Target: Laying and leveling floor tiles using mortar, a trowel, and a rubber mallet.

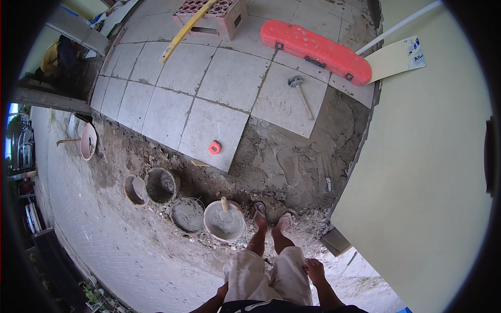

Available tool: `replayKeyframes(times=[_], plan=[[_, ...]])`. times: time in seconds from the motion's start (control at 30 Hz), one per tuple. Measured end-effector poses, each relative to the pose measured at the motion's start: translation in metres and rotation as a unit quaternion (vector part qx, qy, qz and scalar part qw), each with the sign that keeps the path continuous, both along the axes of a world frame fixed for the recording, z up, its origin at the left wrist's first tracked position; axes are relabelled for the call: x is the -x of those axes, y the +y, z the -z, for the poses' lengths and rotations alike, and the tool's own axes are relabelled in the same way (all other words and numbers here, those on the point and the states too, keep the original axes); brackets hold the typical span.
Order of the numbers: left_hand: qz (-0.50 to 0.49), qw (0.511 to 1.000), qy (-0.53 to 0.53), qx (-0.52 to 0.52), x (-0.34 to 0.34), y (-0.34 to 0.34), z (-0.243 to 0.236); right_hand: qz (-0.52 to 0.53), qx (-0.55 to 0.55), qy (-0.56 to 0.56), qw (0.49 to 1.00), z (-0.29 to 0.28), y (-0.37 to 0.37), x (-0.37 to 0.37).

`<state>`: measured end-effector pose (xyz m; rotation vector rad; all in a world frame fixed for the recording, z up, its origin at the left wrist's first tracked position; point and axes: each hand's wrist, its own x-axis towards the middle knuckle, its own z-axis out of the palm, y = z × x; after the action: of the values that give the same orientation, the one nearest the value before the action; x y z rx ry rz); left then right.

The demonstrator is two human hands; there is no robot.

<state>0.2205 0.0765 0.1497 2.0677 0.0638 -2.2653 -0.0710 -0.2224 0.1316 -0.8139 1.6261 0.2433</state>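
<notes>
My right hand (314, 270) hangs beside the right leg of my shorts (292, 266), its fingers curled in against the cloth; what they hold, if anything, is hidden. My left hand (223, 290) rests at the left side of the shorts, with its fingers mostly out of sight. Nearest to my feet stands a pale bucket (207, 229) of grey mortar with a wooden-handled tool (225, 204) in it. Left of it are a mortar-filled bucket (176, 225), a dark bucket (161, 186) and a smaller round container (128, 194).
Pale floor tiles (214, 68) end at raw dirt. On them lie a red tape measure (214, 147), a mallet (302, 99), a long red case (313, 49) and a yellow level (182, 36) leaning on a crate (229, 26). A yellowish wall (422, 156) stands at right.
</notes>
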Motion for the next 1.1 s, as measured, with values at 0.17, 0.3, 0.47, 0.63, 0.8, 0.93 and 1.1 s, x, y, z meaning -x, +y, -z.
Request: replayKeyframes(times=[0.17, 0.3, 0.47, 0.63, 0.8, 0.93, 1.1], plan=[[0.03, 0.999, -0.014, -0.005, 0.001, -0.007, 0.0, 0.008, -0.031, 0.011, 0.999, 0.001, -0.005, 0.014], [0.057, 0.998, -0.034, -0.008, 0.007, -0.013, -0.001, 0.044, -0.086, 0.043, 0.994, 0.008, -0.003, 0.034], [0.114, 0.991, -0.07, 0.007, 0.012, -0.021, -0.002, 0.064, -0.079, 0.024, 0.995, 0.016, -0.016, 0.052], [0.264, 0.955, -0.123, 0.047, 0.02, -0.037, 0.009, 0.032, -0.092, 0.013, 0.995, 0.019, -0.045, 0.058], [0.102, 0.979, -0.172, -0.029, 0.036, -0.058, 0.009, 0.055, -0.077, -0.003, 0.995, 0.021, -0.068, 0.056], [0.15, 0.97, -0.19, 0.009, 0.041, -0.071, -0.003, 0.038, -0.075, -0.007, 0.996, 0.022, -0.078, 0.055], [0.178, 0.962, -0.2, 0.054, 0.047, -0.073, -0.005, 0.001, -0.106, 0.016, 0.994, 0.023, -0.08, 0.059]])
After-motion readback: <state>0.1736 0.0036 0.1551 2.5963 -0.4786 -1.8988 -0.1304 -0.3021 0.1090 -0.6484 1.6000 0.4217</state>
